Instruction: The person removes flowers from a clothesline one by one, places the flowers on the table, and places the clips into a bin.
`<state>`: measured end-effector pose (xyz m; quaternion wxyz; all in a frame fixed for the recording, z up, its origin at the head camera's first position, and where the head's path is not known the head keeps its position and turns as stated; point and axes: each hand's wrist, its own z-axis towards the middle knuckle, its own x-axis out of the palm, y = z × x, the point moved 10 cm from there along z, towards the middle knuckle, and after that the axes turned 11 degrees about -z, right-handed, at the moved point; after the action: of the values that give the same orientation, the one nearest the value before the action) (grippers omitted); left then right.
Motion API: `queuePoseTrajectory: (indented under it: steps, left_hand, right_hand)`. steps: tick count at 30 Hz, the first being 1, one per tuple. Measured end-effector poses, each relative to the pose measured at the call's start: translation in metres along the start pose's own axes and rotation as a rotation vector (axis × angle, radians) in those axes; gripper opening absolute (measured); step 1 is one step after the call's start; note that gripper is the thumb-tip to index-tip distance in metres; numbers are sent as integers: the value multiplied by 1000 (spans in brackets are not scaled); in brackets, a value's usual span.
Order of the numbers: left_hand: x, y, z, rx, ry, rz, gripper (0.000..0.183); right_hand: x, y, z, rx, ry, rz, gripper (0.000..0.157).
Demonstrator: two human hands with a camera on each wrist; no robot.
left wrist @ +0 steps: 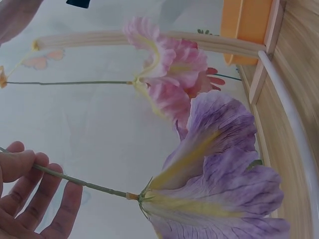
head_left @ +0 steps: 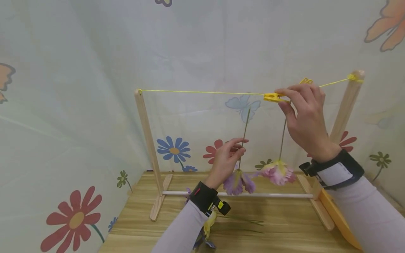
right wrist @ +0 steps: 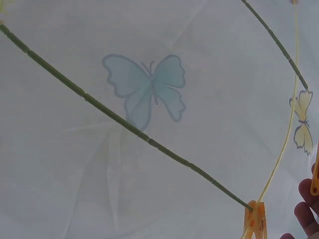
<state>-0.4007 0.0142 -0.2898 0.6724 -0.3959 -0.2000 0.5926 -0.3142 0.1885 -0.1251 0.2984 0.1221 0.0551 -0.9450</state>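
My left hand (head_left: 225, 161) pinches the green stem of a purple artificial flower (head_left: 238, 183), which points bloom-down, its stem tip below a yellow string (head_left: 202, 92). In the left wrist view the purple bloom (left wrist: 214, 174) shows yellow streaks. My right hand (head_left: 308, 117) holds a yellow clothespin (head_left: 270, 97) between thumb and fingers, its tip right at the string. A pink flower (head_left: 278, 173) hangs upside down beside the purple one. Its stem end sits in another clothespin (right wrist: 255, 219) on the string, partly behind my right hand in the head view.
Wooden posts (head_left: 147, 140) hold the string at both ends, joined below by a white rod (head_left: 269, 195). More flowers with a yellow bloom (head_left: 209, 225) lie on the wood-grain table (head_left: 133, 225). An orange container (head_left: 340, 219) stands at the right. Behind hangs a printed curtain (head_left: 95, 105).
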Motion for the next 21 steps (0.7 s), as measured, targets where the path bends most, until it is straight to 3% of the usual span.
queuePoseTrajectory:
  steps: [9,16,21]
  left_hand:
    - [-4,-2,-14,57,-3,50,31]
    - [-5,-4,-25,96,-6,119,32]
    - [-8,-3,-32,134,-20,142,29]
  right_hand:
    - [-4,-2,-23,51,12,19,34]
    - [-15,-8,-38,115,-48,53,32]
    - [-18,-7,-46,123,-36,53,33]
